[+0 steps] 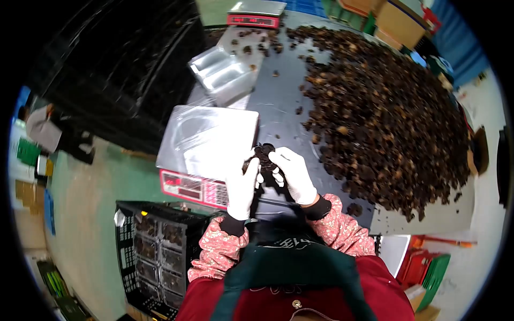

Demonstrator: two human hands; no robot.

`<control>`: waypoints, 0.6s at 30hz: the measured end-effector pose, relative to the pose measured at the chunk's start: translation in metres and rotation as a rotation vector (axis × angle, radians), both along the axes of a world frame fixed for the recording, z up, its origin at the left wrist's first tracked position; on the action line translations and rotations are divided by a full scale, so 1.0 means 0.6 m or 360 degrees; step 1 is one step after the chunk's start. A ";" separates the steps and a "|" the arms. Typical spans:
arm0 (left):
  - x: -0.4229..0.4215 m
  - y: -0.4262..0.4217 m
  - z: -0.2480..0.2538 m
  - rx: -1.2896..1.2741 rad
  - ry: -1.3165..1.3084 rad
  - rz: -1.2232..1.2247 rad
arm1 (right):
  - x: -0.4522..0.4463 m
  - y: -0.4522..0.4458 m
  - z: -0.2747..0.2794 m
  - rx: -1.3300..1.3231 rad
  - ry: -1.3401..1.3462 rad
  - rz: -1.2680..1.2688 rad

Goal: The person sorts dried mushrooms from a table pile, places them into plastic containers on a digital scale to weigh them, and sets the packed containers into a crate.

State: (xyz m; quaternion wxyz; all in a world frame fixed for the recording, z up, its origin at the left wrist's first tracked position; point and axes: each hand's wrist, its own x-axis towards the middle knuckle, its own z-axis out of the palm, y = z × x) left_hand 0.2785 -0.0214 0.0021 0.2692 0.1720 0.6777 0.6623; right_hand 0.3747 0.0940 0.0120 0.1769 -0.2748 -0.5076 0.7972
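My left hand (243, 184), in a white glove, is closed on dark, curled pieces that look like dried mushrooms (265, 153). Also gloved in white, my right hand (295, 174) grips the same small bunch from the other side. Both hands are over the table's near edge, just right of a scale (246, 120) with a red front panel. A clear plastic container, hard to make out in the glare, lies on the scale's plate. To the right of my hands spreads a large pile of the same dark pieces (385, 117).
Clear plastic trays (222, 75) lie beyond the near scale. A second red scale (254, 20) stands at the table's far end. Below left, a black crate (126, 257) holds several filled clear boxes (159, 251). Stacked black crates (118, 64) rise at the left. Cardboard boxes (401, 24) stand behind.
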 end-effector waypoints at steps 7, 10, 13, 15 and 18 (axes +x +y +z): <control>-0.175 -0.080 -0.032 0.0357 0.0210 0.0444 | -0.240 -0.061 -0.071 0.0861 0.0228 0.0051; -0.190 -0.079 -0.037 0.0344 0.0111 0.0319 | -0.250 -0.061 -0.082 0.1223 0.0083 0.0222; -0.188 -0.075 -0.030 0.0300 0.0034 0.0289 | -0.240 -0.054 -0.073 0.1323 -0.0092 0.0296; -0.185 -0.078 -0.027 0.0305 0.0104 0.0277 | -0.227 -0.057 -0.056 0.1321 -0.0105 0.0321; -0.191 -0.065 -0.044 0.0360 0.0299 0.0223 | -0.214 -0.062 -0.036 0.0591 -0.0079 0.0311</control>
